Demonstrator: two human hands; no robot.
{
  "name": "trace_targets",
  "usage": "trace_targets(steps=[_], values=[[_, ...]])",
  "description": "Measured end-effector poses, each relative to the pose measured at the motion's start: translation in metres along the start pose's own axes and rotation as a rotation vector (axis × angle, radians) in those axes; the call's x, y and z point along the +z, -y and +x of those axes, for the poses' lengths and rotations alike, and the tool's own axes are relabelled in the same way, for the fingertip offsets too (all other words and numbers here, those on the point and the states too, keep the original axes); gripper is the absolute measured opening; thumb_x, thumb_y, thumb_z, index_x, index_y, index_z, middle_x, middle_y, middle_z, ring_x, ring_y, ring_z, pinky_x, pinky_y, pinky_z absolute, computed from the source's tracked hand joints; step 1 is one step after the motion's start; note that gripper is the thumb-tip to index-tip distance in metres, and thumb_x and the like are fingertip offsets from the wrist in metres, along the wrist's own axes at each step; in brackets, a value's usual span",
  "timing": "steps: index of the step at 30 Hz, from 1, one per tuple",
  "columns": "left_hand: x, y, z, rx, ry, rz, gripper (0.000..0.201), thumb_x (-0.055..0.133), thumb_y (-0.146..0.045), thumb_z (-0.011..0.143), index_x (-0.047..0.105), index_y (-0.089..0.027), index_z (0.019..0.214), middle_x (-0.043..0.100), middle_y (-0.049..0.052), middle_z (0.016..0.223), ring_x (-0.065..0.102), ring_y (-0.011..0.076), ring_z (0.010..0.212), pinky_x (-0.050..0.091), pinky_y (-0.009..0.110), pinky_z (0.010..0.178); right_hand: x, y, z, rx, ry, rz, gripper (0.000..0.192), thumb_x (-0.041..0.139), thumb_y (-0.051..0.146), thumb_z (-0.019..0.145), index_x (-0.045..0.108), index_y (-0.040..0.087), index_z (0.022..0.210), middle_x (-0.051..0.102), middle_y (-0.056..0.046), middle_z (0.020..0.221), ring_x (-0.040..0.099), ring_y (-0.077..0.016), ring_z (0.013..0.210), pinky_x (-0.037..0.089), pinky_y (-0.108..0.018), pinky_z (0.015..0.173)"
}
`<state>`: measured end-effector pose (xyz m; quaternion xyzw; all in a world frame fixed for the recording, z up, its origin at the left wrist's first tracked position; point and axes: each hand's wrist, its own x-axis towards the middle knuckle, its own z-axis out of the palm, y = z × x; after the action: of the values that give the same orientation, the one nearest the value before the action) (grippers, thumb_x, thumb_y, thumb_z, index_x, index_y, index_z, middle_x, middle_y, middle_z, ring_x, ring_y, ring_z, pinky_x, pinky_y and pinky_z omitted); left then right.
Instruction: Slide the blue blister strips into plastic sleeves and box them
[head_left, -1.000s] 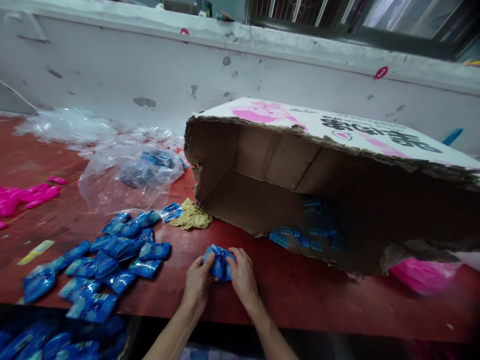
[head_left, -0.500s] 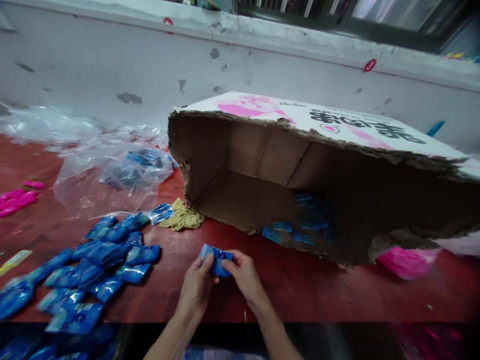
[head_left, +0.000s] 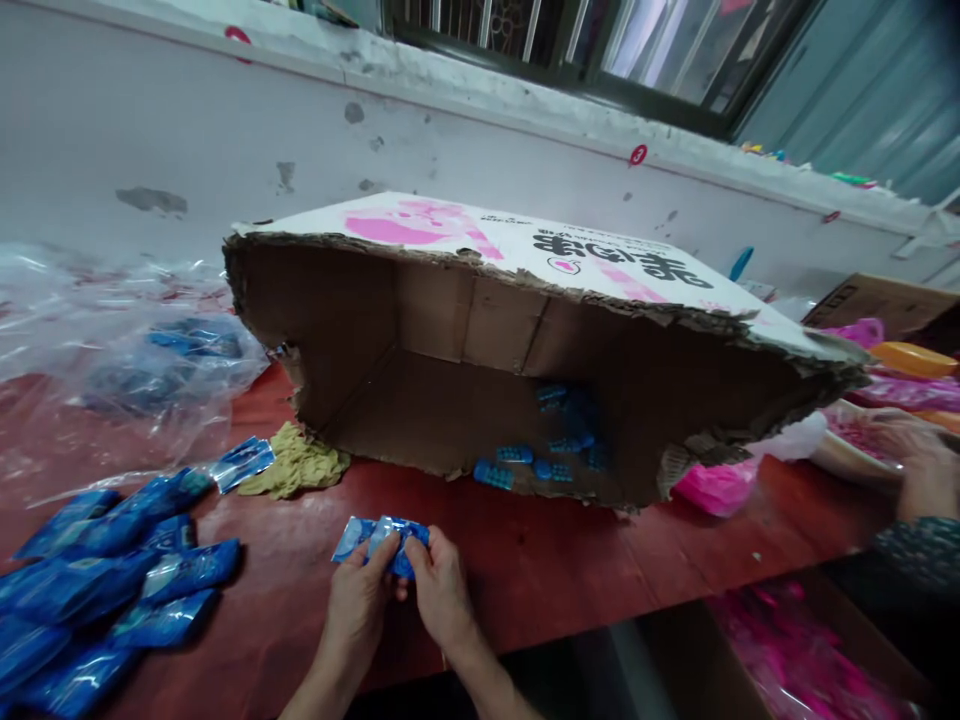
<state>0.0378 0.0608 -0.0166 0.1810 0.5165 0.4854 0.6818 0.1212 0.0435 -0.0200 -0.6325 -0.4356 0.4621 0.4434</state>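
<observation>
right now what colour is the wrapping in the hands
The wrapping is mostly blue with paler patches; head view.

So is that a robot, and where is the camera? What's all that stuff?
No robot here! These are a person's bare hands, seen by one camera worn on that person's head, looking forward and down. The left hand and right hand pinch some shiny blue packaging between them, above a red table. I can't tell whether it's one piece or more.

On the table, blue packets lie in a pile at the left. A yellowish crumpled clump sits by the corner of a big cardboard box. The box's open side faces us, with small blue things inside. At the far right is another person's blurry hand.
</observation>
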Motion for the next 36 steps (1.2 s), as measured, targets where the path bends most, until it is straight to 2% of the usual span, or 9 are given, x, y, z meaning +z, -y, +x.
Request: trace_targets(steps=[6, 11, 13, 16, 22, 24, 27, 30, 36], values=[[0.000, -0.009, -0.008, -0.064, 0.061, 0.014, 0.045, 0.080, -0.047, 0.037, 0.052, -0.014, 0.052, 0.047, -0.004, 0.036, 0.043, 0.0080, 0.034, 0.034, 0.018, 0.032, -0.004, 0.004, -0.005, -0.066, -0.014, -0.067, 0.031, 0.037, 0.038, 0.086, 0.043, 0.019, 0.063, 0.045, 0.005, 0.053, 0.043, -0.0085, 0.048, 0.034, -0.017, 0.043], [-0.016, -0.015, -0.012, -0.190, 0.107, 0.056, 0.050, 0.082, -0.045, 0.033, 0.053, -0.014, 0.059, 0.053, -0.002, 0.040, 0.043, 0.0081, 0.033, 0.031, 0.017, 0.030, -0.040, 0.022, 0.003, -0.275, 0.180, -0.397, 0.035, 0.042, 0.035, 0.088, 0.056, 0.016, 0.063, 0.055, 0.002, 0.061, 0.053, -0.0104, 0.061, 0.041, -0.018, 0.057], [-0.021, -0.014, -0.014, -0.190, 0.079, 0.024, 0.050, 0.081, -0.047, 0.036, 0.049, -0.015, 0.057, 0.050, -0.003, 0.038, 0.042, 0.0077, 0.032, 0.030, 0.017, 0.030, -0.061, 0.029, 0.018, -0.361, 0.042, -0.618, 0.016, 0.050, 0.028, 0.085, 0.062, 0.018, 0.091, 0.061, -0.003, 0.091, 0.058, -0.0151, 0.085, 0.043, -0.022, 0.075], [-0.027, -0.012, -0.018, -0.204, 0.105, -0.040, 0.047, 0.079, -0.047, 0.043, 0.048, -0.016, 0.058, 0.049, -0.004, 0.038, 0.043, 0.0086, 0.033, 0.030, 0.017, 0.029, -0.086, 0.028, 0.048, -0.174, -0.210, -1.091, 0.044, 0.055, 0.023, 0.082, 0.047, 0.018, 0.124, 0.046, -0.017, 0.125, 0.050, -0.0272, 0.109, 0.043, -0.035, 0.083], [-0.035, -0.013, -0.028, -0.362, 0.061, -0.171, 0.024, 0.060, -0.032, 0.076, 0.047, -0.017, 0.063, 0.048, -0.002, 0.038, 0.042, 0.0083, 0.033, 0.031, 0.015, 0.031, -0.092, 0.016, 0.069, -0.169, -0.146, -1.083, 0.047, 0.055, 0.016, 0.078, 0.046, 0.017, 0.125, 0.053, -0.016, 0.117, 0.057, -0.0278, 0.098, 0.045, -0.041, 0.082], [-0.037, -0.014, -0.030, -0.395, 0.052, -0.197, 0.022, 0.054, -0.030, 0.080, 0.047, -0.016, 0.065, 0.049, -0.002, 0.040, 0.043, 0.0081, 0.033, 0.034, 0.015, 0.032, -0.088, 0.019, 0.060, -0.159, -0.122, -0.901, 0.051, 0.052, 0.023, 0.081, 0.039, 0.019, 0.129, 0.058, -0.012, 0.109, 0.061, -0.0234, 0.088, 0.049, -0.038, 0.076], [-0.038, -0.013, -0.029, -0.404, 0.020, -0.232, 0.017, 0.053, -0.027, 0.081, 0.049, -0.016, 0.069, 0.052, -0.001, 0.043, 0.048, 0.0083, 0.036, 0.040, 0.015, 0.035, -0.077, 0.026, 0.036, -0.086, 0.068, -0.199, 0.054, 0.049, 0.035, 0.082, 0.030, 0.024, 0.131, 0.059, -0.005, 0.100, 0.060, -0.0150, 0.065, 0.053, -0.030, 0.054], [-0.037, -0.011, -0.026, -0.401, -0.001, -0.239, 0.016, 0.054, -0.026, 0.081, 0.050, -0.016, 0.070, 0.054, 0.000, 0.044, 0.051, 0.0092, 0.038, 0.042, 0.017, 0.037, -0.063, 0.032, 0.010, -0.016, 0.268, 0.395, 0.053, 0.057, 0.038, 0.077, 0.035, 0.027, 0.124, 0.057, -0.004, 0.103, 0.056, -0.0100, 0.057, 0.050, -0.024, 0.044], [-0.035, -0.008, -0.028, -0.392, -0.003, -0.226, 0.016, 0.055, -0.027, 0.080, 0.049, -0.015, 0.070, 0.054, 0.000, 0.044, 0.051, 0.0095, 0.037, 0.041, 0.016, 0.036, -0.047, 0.029, -0.015, -0.007, 0.313, 0.634, 0.051, 0.066, 0.033, 0.073, 0.042, 0.028, 0.117, 0.057, -0.004, 0.105, 0.059, -0.0100, 0.059, 0.051, -0.023, 0.047]])
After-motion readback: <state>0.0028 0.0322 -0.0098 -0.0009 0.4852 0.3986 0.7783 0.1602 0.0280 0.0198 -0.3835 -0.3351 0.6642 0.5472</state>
